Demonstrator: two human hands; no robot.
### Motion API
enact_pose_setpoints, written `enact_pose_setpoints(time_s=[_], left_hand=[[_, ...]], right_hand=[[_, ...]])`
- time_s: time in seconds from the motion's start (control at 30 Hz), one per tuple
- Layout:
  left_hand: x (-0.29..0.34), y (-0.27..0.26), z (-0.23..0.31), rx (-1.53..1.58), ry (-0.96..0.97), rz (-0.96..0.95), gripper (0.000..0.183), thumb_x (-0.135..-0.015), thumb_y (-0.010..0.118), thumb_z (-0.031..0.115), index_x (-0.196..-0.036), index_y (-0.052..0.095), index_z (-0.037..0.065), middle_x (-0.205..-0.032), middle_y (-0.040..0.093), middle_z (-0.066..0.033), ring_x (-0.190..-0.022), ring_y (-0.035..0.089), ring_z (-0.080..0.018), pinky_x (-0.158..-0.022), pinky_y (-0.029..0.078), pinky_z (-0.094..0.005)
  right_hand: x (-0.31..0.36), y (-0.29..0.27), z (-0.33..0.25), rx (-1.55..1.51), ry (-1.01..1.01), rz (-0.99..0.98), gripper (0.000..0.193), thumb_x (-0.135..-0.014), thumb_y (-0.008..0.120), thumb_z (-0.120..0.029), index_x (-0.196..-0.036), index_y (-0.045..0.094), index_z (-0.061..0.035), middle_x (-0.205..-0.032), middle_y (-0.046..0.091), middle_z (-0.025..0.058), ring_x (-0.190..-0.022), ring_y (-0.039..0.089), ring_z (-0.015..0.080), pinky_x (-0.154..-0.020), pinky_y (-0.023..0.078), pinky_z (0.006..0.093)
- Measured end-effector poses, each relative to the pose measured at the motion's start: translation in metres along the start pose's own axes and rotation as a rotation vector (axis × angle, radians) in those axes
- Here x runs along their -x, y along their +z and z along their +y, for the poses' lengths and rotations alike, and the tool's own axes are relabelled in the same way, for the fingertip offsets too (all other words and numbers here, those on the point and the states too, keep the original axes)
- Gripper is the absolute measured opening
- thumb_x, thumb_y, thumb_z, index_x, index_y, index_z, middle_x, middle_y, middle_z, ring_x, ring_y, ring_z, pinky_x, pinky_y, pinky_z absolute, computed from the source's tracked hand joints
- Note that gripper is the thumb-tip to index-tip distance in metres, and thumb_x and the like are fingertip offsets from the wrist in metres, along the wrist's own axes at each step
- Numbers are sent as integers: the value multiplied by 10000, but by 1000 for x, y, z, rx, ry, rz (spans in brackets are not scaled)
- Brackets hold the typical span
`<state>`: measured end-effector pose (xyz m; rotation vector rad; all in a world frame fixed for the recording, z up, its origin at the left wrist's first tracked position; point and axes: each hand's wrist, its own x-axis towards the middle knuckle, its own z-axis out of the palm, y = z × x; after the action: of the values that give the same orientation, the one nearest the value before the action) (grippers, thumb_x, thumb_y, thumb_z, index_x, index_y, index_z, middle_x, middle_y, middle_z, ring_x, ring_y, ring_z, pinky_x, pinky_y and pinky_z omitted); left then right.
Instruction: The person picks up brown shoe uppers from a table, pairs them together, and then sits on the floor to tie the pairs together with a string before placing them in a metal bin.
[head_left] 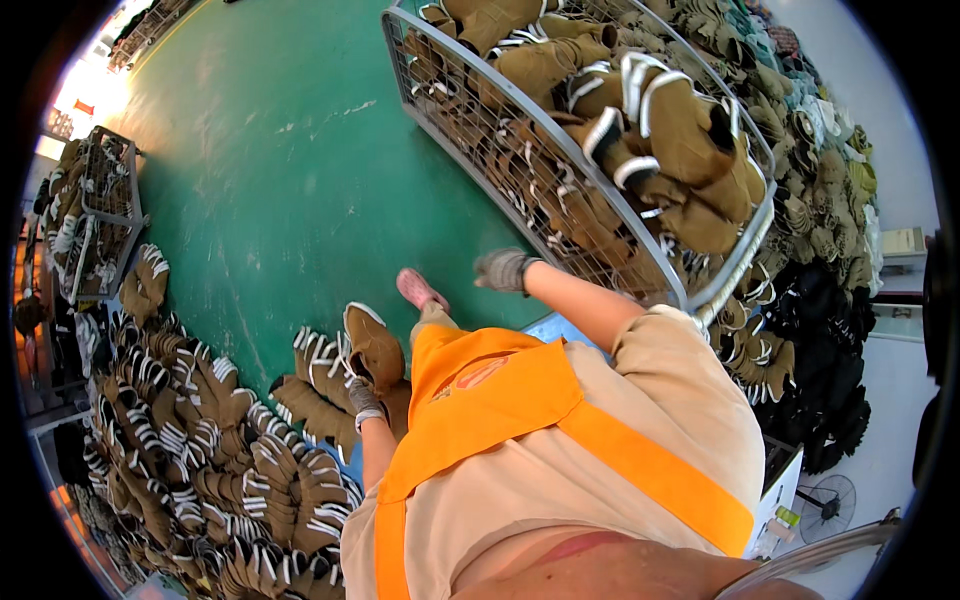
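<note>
My left hand (367,398), in a grey knit glove, is closed on a brown boot upper (375,345) with a white edge, low at my left side. Part of that piece lies behind the glove and my orange apron (485,385). Out over the green floor, my right hand (503,271), also gloved in grey, is loosely open with nothing seen in it. It is just left of a wire cage cart (520,100) heaped with brown boot uppers (680,125). Stacked rows of similar uppers (320,405) lie beside my left hand.
A large pile of brown uppers (210,440) covers the lower left floor. Another loaded wire cart (110,215) stands at far left. Olive uppers (820,190) and black pieces (815,350) are heaped along the right wall. A fan (828,508) stands at lower right. My pink shoe (420,288) is on the green floor (270,170).
</note>
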<state>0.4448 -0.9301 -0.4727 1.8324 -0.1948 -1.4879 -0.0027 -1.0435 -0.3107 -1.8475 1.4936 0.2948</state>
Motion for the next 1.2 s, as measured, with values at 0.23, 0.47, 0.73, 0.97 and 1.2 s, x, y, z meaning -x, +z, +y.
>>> enact_pose_setpoints(time_s=[0.23,0.47,0.73,0.97,1.2], left_hand=[[-132,73,151,21,-113,57,204,-828,496,206,-641,429,162,-505,340,0,-417,314,-161,-421,332,-330],[-262,160,331,-35,-147,42,188,-816,502,202,-642,446,158,-506,351,-4,-424,337,-163,-421,347,-333],[-449,329,568,-43,-54,3,169,-802,510,197,-644,465,154,-507,363,-8,-432,364,-164,-422,364,-337],[-608,483,805,-114,42,-54,134,-791,512,188,-667,490,145,-513,380,-10,-428,385,-162,-417,380,-340],[-803,697,932,-583,157,-49,130,-806,512,200,-705,532,120,-565,461,-22,-434,444,-163,-401,356,-311]], right_hand=[[-212,-98,-20,-250,49,-93,345,-883,545,-328,-1116,621,-84,-1090,645,140,-1023,596,313,-866,466,423],[-335,-211,35,-315,299,-288,418,-901,531,-389,-1147,606,-60,-1110,634,129,-1017,588,313,-865,458,429],[-572,-335,63,-343,118,-39,382,-871,565,-391,-1095,643,-92,-1091,642,144,-1018,589,317,-873,454,411],[-760,-595,52,-437,52,68,391,-836,572,-389,-1071,638,-84,-1064,647,153,-1000,601,322,-856,466,405],[-920,-763,124,-604,150,286,351,-841,575,-360,-1038,654,-80,-1023,660,157,-970,617,310,-852,473,411]])
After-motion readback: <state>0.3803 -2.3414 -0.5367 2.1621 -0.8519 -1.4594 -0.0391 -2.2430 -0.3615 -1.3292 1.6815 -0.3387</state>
